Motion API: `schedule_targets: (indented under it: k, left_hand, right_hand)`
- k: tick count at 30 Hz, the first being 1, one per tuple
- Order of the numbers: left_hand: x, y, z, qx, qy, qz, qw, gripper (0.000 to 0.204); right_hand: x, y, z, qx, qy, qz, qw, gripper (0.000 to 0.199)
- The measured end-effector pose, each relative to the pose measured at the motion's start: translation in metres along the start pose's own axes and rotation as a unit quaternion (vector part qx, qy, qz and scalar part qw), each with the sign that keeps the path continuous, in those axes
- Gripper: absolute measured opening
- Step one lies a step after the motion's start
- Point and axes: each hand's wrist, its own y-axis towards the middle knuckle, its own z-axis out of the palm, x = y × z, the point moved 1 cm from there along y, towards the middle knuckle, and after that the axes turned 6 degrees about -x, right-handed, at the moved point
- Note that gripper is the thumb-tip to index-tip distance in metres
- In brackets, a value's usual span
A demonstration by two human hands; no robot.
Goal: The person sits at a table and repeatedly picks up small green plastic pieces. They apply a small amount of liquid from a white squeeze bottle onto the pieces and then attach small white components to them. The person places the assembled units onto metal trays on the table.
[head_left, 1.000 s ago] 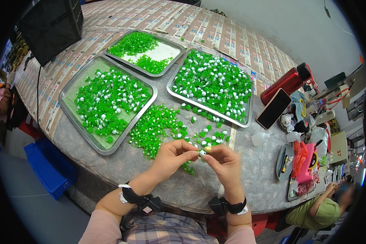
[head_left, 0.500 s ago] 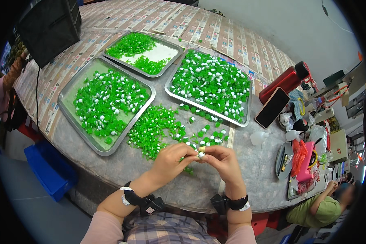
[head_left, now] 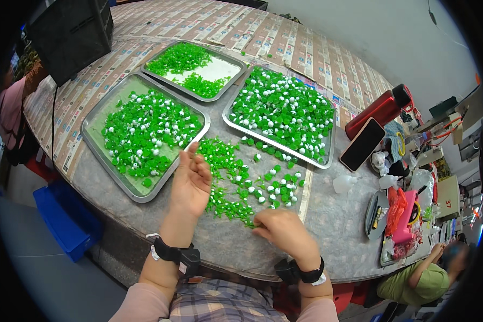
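Note:
My left hand is raised at the right rim of the left metal tray, fingers apart and loosely curled, with nothing visible in it. That tray holds a heap of small green pieces with white balls. Low over the table, my right hand is closed, its fingertips bent down at the near end of a loose pile of small green plastic parts. Whatever its fingers pinch is hidden. Beyond it lie scattered white balls with dark spots and green caps.
A second tray full of green and white pieces stands right of centre, and a third tray with green parts behind. To the right are a phone, a red bottle and a pink container. A person in green sits farther right.
My hands have parted from around a small white ball. The left has moved up and left to the tray rim and opened; the right has dropped to the edge of the green pile.

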Motion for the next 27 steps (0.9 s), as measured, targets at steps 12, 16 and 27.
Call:
schedule_targets:
  k: [12,16,27]
  left_hand:
    - [0.043,-0.027,0.004,0.174,0.438,-0.159,0.868,0.019]
    - [0.049,-0.031,0.006,0.192,0.431,-0.254,0.844,0.025]
    - [0.049,-0.027,0.004,0.059,0.335,-0.18,0.923,0.022]
  right_hand:
    - [-0.006,-0.004,-0.021,-0.126,0.143,0.058,0.98,0.013]
    - [0.0,-0.005,-0.029,-0.191,0.196,0.056,0.96,0.015]
    - [-0.023,-0.01,-0.035,-0.422,-0.002,-0.062,0.905,0.013]
